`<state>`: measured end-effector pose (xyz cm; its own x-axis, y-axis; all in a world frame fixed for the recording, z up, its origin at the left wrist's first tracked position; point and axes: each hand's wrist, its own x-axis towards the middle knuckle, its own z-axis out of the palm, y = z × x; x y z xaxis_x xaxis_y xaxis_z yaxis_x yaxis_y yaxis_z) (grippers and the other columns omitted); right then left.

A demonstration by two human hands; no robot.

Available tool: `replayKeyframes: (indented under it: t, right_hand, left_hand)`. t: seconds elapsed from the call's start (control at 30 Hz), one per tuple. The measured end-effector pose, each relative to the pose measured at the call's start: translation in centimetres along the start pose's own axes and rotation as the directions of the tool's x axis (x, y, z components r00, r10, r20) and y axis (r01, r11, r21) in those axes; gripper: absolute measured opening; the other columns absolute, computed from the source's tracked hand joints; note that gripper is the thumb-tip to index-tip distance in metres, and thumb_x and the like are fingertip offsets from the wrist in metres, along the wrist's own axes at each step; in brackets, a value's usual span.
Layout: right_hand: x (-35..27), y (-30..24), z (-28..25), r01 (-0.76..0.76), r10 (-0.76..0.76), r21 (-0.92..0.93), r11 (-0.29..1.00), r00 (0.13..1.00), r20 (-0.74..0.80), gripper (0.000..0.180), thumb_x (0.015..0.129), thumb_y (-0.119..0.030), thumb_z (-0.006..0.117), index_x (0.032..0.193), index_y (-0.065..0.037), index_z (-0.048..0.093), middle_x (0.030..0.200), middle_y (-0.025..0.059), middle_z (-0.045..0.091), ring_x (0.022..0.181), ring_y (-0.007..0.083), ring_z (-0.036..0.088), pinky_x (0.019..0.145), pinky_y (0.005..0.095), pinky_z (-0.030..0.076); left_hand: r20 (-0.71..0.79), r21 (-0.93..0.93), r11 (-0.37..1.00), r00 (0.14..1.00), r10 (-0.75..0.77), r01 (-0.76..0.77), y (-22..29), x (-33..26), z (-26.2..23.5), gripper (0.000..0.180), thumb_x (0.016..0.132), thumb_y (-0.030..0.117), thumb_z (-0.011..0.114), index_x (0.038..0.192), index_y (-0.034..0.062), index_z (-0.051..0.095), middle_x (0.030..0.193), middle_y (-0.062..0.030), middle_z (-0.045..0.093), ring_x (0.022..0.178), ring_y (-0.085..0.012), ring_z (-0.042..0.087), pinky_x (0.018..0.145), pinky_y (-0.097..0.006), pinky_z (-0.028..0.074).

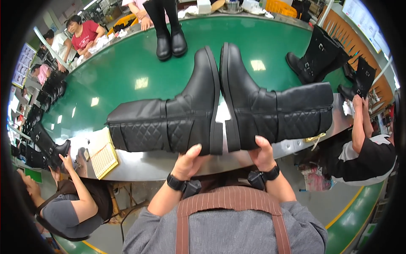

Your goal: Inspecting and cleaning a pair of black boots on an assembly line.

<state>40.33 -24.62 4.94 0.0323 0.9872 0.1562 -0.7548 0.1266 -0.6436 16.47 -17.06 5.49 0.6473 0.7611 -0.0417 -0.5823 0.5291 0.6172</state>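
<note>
Two tall black boots lie on their sides in front of me, soles almost meeting and toes pointing away. The left boot (169, 116) and the right boot (275, 110) both show quilted shaft panels, straps and a long zip. My left hand (189, 163) grips the left boot near its heel, thumb on top and fingers hidden beneath. At the heel end of the right boot, my right hand (263, 155) holds on the same way, its fingers also out of sight below.
A green conveyor belt (122, 84) runs behind a metal ledge (144, 163). A yellow-edged pad (102, 154) lies at left. More boots stand far off (169, 40) and at right (315, 57). Co-workers on both sides handle boots (50, 148); others sit across the belt.
</note>
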Motion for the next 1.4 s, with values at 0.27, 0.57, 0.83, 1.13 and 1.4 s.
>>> replayKeyframes:
  t: [0.27,0.57,0.83,1.13,1.4]
  right_hand:
    - [-4.2,-5.4,-4.6,-0.081,0.074,-0.102,0.991,0.995,-0.073,0.063,0.072,-0.016,0.069,0.129,0.007,0.054,0.132,0.0176,0.058,0.123,0.0304,0.055,0.105,0.0409,0.043]
    - [-3.9,-5.2,-3.3,-0.052,0.044,-0.066,0.996,0.992,-0.12,0.028,0.083,-0.01,0.059,0.105,0.004,0.07,0.107,0.0121,0.07,0.104,0.0224,0.064,0.097,0.0344,0.046]
    - [-3.6,-4.5,-2.5,-0.03,-0.039,-0.208,0.978,0.947,-0.318,0.021,0.084,-0.006,0.061,0.101,0.002,0.07,0.102,0.0112,0.072,0.1,0.0197,0.067,0.093,0.0319,0.049]
    - [-5.9,-4.6,-4.4,-0.049,-0.042,-0.2,0.979,0.904,-0.426,0.018,0.083,-0.005,0.062,0.097,0.003,0.071,0.101,0.011,0.072,0.091,0.0192,0.067,0.086,0.0316,0.052]
    - [-8.4,-7.0,-4.0,-0.056,0.0,-0.165,0.985,0.947,-0.322,0.042,0.078,-0.015,0.063,0.113,0.008,0.065,0.112,0.0167,0.068,0.107,0.0271,0.064,0.098,0.0383,0.048]
  left_hand:
    - [0.008,0.512,0.858,0.999,0.033,-0.032,3.7,-3.9,-5.1,0.063,0.072,0.01,0.077,0.13,-0.001,0.055,0.127,-0.0085,0.059,0.117,-0.0227,0.054,0.103,-0.037,0.042]
    - [-0.124,0.405,0.91,0.981,0.151,-0.089,3.3,-3.4,-1.2,0.043,0.081,-0.001,0.07,0.122,-0.001,0.06,0.117,-0.0078,0.063,0.103,-0.0168,0.06,0.091,-0.032,0.049]
    - [-0.276,0.814,0.577,0.827,0.489,-0.069,1.4,-1.5,-0.5,0.028,0.084,0.009,0.075,0.109,-0.0026,0.068,0.101,-0.0057,0.07,0.095,-0.0152,0.065,0.086,-0.03,0.051]
    - [-0.184,0.979,0.051,0.736,0.651,0.199,2.0,-1.8,-2.0,0.047,0.074,0.019,0.081,0.112,0.0008,0.06,0.097,-0.0157,0.067,0.091,-0.0336,0.065,0.083,-0.038,0.05]
    - [-0.302,0.745,-0.51,0.9,0.316,0.429,4.7,-5.1,5.6,0.045,0.084,0.045,0.071,0.085,0.0007,0.063,0.074,-0.0143,0.065,0.068,-0.0332,0.063,0.064,-0.038,0.05]
